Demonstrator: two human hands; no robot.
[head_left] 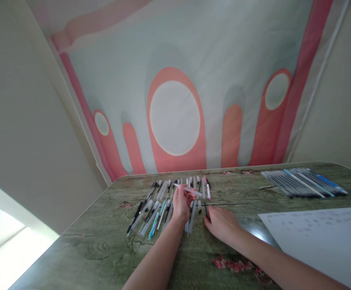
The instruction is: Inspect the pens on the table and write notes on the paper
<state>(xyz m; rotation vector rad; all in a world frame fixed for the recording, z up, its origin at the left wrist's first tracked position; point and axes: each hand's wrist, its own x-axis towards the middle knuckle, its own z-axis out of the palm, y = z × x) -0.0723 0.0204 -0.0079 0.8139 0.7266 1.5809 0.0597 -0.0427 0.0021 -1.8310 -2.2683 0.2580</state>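
Observation:
My left hand (181,204) is closed around a translucent whitish pen barrel (193,191), which points toward the right above the spread of pen parts. Lower and to the right, my right hand (223,222) rests near the table surface. Its thumb and forefinger pinch a thin black stick (206,208), perhaps a pen refill; its lower end is hidden by the fingers. Around my left hand lie several clear barrels (192,219), dark pen parts and caps, in two rough rows. A light blue pen (154,226) and a black pen (135,215) lie at the left of the front row.
A wood-patterned table (99,241) with printed pink flowers stands against a wall hanging (190,52). At the back right, several slim pens or refills (302,183) lie side by side. A white sheet of paper (323,237) with faint writing covers the right front.

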